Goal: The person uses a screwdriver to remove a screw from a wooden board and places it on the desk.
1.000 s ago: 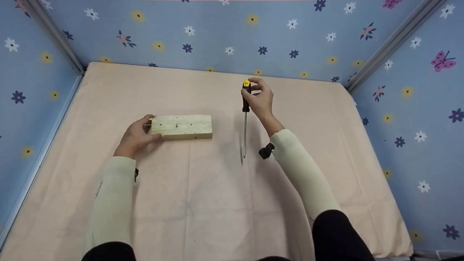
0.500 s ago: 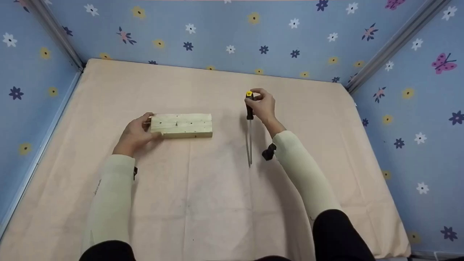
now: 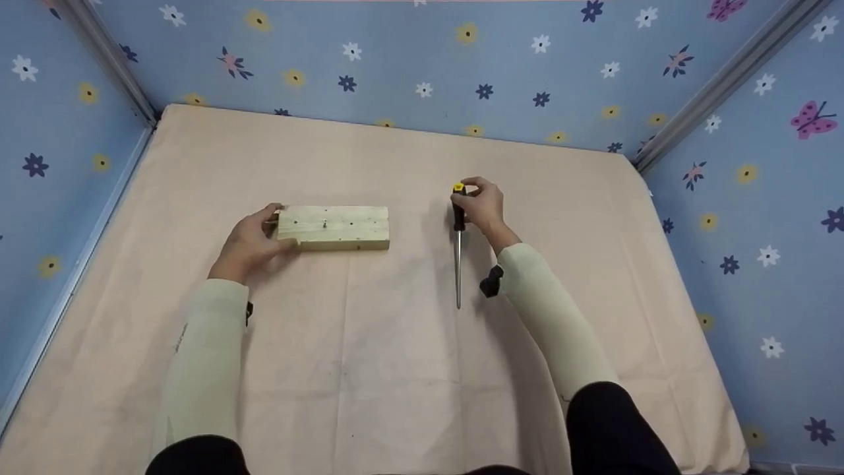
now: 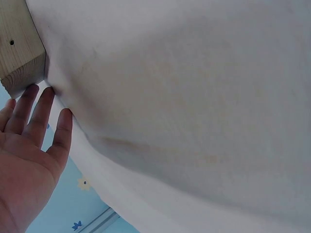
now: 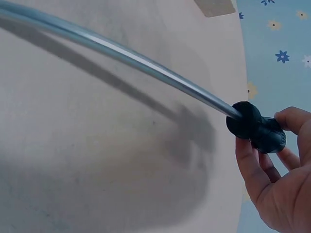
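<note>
A pale wooden block (image 3: 369, 224), pierced by several small dark holes, lies on the cloth left of centre. My left hand (image 3: 247, 241) holds its left end, thumb along the near side and a fingertip at the far corner. In the left wrist view, other fingers (image 4: 43, 104) stretch out with tips at the block's end (image 4: 24, 73). To the right, my right hand (image 3: 484, 204) grips a screwdriver (image 3: 459, 214) by its black handle with a yellow cap. The long metal shaft (image 5: 146, 65) points toward my body, close over the cloth, its shadow beside it.
A peach cloth (image 3: 395, 369) with fold creases covers the table. Blue flowered walls (image 3: 422, 59) stand behind and on both sides, with grey metal strips (image 3: 719, 86) at the corners. Black wrist mounts (image 3: 491, 282) sit on the pale sleeves.
The right hand has come nearer to me and slightly right, and the screwdriver lies flatter, its tip lower in view. The left hand and the block have stayed in place.
</note>
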Demonstrator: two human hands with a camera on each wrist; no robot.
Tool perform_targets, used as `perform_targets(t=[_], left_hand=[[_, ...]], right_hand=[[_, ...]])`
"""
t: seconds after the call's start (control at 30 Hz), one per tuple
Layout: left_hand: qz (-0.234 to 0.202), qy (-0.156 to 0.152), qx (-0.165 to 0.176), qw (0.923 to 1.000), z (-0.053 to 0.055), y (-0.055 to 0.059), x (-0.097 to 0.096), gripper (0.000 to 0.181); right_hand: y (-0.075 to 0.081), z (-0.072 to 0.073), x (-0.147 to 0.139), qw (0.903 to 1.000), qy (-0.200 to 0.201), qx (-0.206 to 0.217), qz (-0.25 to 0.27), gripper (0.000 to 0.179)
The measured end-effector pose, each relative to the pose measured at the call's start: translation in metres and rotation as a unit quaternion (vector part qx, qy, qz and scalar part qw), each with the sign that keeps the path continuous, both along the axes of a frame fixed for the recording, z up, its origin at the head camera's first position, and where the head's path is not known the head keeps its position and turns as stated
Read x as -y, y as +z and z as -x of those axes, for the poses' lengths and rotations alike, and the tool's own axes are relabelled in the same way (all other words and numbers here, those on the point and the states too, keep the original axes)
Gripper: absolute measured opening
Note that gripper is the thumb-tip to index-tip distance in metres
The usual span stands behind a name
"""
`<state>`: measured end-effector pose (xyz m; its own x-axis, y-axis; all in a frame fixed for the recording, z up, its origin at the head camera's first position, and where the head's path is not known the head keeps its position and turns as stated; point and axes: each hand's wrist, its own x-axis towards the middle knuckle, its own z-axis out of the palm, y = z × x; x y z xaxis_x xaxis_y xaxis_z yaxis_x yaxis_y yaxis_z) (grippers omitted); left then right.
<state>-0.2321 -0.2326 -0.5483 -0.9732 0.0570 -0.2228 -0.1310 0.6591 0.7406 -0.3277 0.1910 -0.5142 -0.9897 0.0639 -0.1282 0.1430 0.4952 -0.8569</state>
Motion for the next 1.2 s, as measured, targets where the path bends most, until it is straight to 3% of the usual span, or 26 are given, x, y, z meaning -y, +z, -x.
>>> perform_targets(t=[0.17, 0.43, 0.93, 1.2], left_hand=[[-0.014, 0.005, -0.002, 0.9999, -0.001, -0.001, -0.001, 0.081], [-0.03, 0.007, -0.006, 0.9995, -0.003, 0.0, 0.0, 0.081], [-0.015, 0.011, -0.009, 0.9998, -0.002, -0.001, 0.0, 0.085], [-0.015, 0.01, -0.011, 0.9998, -0.001, -0.003, 0.002, 0.083]], right_hand=[[-0.008, 0.001, -0.002, 0.9997, -0.005, 0.016, -0.018, 0.041], [-0.02, 0.001, -0.004, 0.9952, -0.001, 0.013, -0.097, 0.041], [-0.026, 0.005, -0.003, 0.9896, 0.014, 0.028, -0.14, 0.041], [-0.019, 0.002, -0.001, 0.9708, 0.039, 0.011, -0.236, 0.048]])
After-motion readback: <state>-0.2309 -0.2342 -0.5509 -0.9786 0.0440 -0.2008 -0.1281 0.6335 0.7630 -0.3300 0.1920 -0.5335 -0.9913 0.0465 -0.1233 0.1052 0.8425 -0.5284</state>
